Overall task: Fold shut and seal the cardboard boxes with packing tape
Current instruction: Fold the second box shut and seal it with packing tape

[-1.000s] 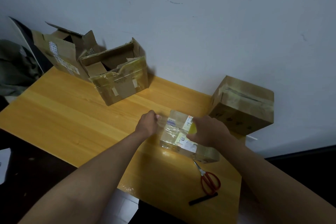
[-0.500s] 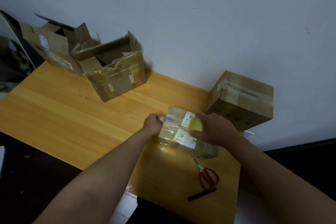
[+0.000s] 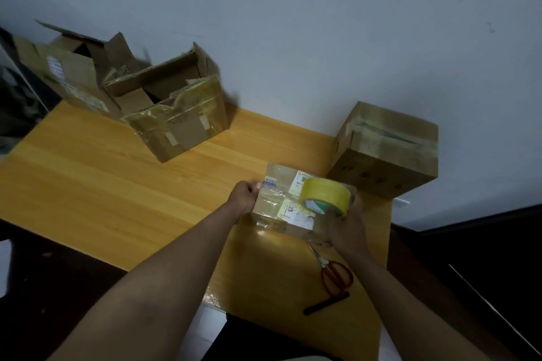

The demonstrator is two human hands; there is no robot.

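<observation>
Your right hand (image 3: pixel 347 223) curls its fingers round the yellow packing tape roll (image 3: pixel 325 195), holding it over the small taped box (image 3: pixel 281 208) near the wooden table (image 3: pixel 117 184)'s right end. Your left hand (image 3: pixel 243 198) pinches the box's left edge. Red-handled scissors (image 3: pixel 335 275) lie just below it; a sealed box (image 3: pixel 387 149) stands behind.

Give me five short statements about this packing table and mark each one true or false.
1. The right hand holds a yellow tape roll. True.
2. The red-handled scissors lie inside an open box. False: they lie on the table, near its front edge.
3. The box by the wall on the right is closed. True.
4. The left hand grips the scissors. False: it is at the small box.
5. Both boxes at the far left are taped shut. False: their flaps stand open.
</observation>
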